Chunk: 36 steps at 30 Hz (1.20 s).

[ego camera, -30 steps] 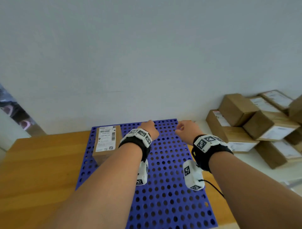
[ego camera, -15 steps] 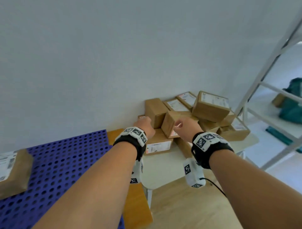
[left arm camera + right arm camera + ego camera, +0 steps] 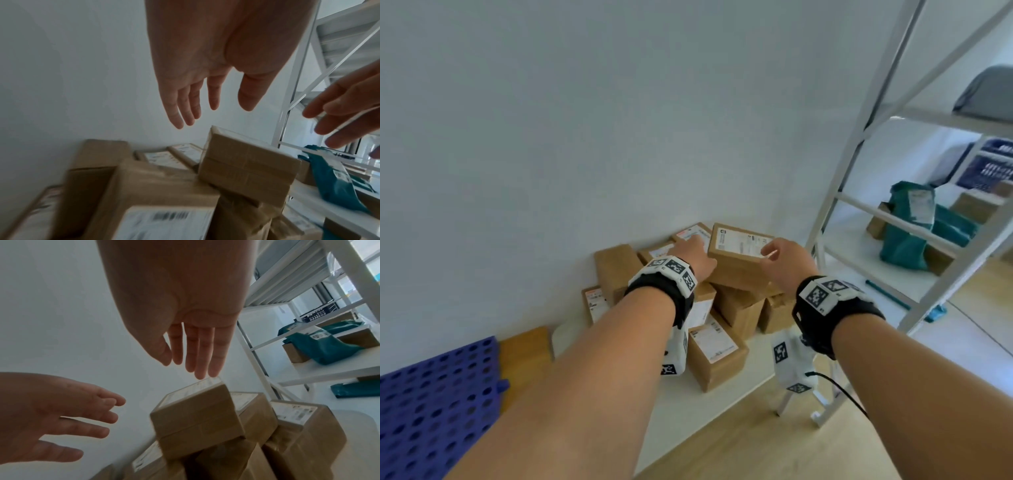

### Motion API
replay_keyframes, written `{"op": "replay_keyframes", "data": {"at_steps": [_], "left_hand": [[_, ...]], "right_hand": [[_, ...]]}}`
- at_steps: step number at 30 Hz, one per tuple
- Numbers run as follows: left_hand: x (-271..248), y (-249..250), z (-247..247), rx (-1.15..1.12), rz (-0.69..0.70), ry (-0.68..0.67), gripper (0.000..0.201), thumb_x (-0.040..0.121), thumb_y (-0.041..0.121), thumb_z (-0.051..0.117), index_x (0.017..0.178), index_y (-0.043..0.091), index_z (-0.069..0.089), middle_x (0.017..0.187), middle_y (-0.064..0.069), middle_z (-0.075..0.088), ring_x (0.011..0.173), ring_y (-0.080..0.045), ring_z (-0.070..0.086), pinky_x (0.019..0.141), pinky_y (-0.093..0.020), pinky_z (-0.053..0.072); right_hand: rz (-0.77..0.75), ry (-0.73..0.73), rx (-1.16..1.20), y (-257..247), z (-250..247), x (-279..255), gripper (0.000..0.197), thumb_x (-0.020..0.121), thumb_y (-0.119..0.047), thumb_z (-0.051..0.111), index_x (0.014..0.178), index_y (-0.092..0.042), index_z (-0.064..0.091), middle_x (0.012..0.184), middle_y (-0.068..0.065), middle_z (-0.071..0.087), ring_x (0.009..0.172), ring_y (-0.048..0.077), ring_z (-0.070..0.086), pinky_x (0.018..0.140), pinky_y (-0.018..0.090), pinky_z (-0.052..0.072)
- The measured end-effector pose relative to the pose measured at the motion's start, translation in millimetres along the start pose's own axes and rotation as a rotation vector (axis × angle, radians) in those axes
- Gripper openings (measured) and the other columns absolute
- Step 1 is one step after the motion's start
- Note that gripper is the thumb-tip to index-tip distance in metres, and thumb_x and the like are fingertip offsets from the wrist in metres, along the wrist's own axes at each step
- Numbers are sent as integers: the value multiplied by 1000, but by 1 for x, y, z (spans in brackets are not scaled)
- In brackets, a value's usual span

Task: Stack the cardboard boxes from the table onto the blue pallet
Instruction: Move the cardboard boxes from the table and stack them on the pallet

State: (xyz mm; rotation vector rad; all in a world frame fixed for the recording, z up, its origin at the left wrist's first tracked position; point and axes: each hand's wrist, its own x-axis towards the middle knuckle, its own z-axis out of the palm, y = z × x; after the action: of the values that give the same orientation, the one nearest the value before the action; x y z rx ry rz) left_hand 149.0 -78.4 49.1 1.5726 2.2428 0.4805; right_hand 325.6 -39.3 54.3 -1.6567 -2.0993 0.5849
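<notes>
Several cardboard boxes lie heaped on a white table (image 3: 688, 404) against the wall. The top box (image 3: 736, 255) (image 3: 248, 168) (image 3: 195, 413) carries a white label. My left hand (image 3: 695, 255) (image 3: 207, 100) hovers at its left side, fingers straight and empty. My right hand (image 3: 784, 260) (image 3: 191, 356) hovers at its right end with fingers extended, holding nothing. A corner of the blue perforated pallet (image 3: 431, 404) shows at lower left on the wooden table (image 3: 524, 346).
A white metal shelf rack (image 3: 859, 178) stands right of the pile, with teal bags (image 3: 914, 233) and more boxes on its shelves. A wall rises close behind the boxes. Wooden floor (image 3: 774, 445) lies below the white table.
The view has swung right from the pallet to the box pile. Both hands have opened from loose fists and reached to either side of the top box.
</notes>
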Motion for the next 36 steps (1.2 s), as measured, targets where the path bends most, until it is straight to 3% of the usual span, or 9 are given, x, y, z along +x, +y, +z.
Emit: {"op": "replay_keyframes", "data": {"at_steps": [3,6,8,13,15,22,25,31,36], "left_hand": [[37,19,4,-23,21,17,49,94,32,55,137,12,45,140,-10,50,122,-28,54,101,-37,45],[70,29,3,-60,16,8,32,91,28,57,119,13,54,125,-11,62,104,-26,64,91,-37,54],[89,29,6,-105,-21,-22,37,92,27,57,125,11,53,122,-9,64,98,-24,65,86,-34,56],[113,24,20,-110,-124,-106,57,99,37,48,145,7,34,142,-10,50,125,-26,53,95,-31,44],[118,24,23,-103,-158,-156,61,101,43,41,148,4,31,150,-11,42,133,-28,46,102,-32,39],[131,18,39,-269,-318,-236,74,98,61,28,150,9,33,153,-14,37,135,-32,42,110,-39,37],[136,16,47,-378,-366,-243,80,92,70,29,149,13,38,151,-11,40,135,-31,42,113,-41,34],[138,15,57,-553,-413,-217,88,80,79,38,144,19,46,149,-8,44,134,-30,43,114,-44,32],[153,8,65,-649,-427,-190,108,45,89,48,131,25,60,133,-3,60,120,-27,57,108,-43,40]], "right_hand": [[26,29,-21,16,-12,37,23,93,-25,54,115,-20,60,113,5,66,91,20,60,73,29,48],[73,28,-38,27,-15,69,26,94,-29,54,117,-19,59,115,3,65,95,21,61,81,34,52],[106,6,-45,33,-10,83,28,94,-30,52,119,-19,58,114,4,66,95,22,61,83,35,53],[155,-124,-44,47,6,105,41,97,-43,48,125,-14,56,113,7,66,93,21,61,83,32,50],[169,-176,-39,52,11,114,41,98,-47,46,116,-14,61,100,3,66,89,19,63,85,36,55],[235,-342,154,59,26,134,47,97,-55,42,111,-15,60,104,5,68,91,24,69,80,45,60],[317,-394,315,63,31,136,47,96,-56,43,114,-14,54,103,8,67,86,29,71,70,48,62],[361,-457,400,72,37,141,54,92,-65,41,114,-17,53,100,10,70,79,30,74,68,47,62],[341,-443,392,66,32,142,48,92,-66,40,98,-20,52,95,11,70,79,31,74,70,49,61]]}}
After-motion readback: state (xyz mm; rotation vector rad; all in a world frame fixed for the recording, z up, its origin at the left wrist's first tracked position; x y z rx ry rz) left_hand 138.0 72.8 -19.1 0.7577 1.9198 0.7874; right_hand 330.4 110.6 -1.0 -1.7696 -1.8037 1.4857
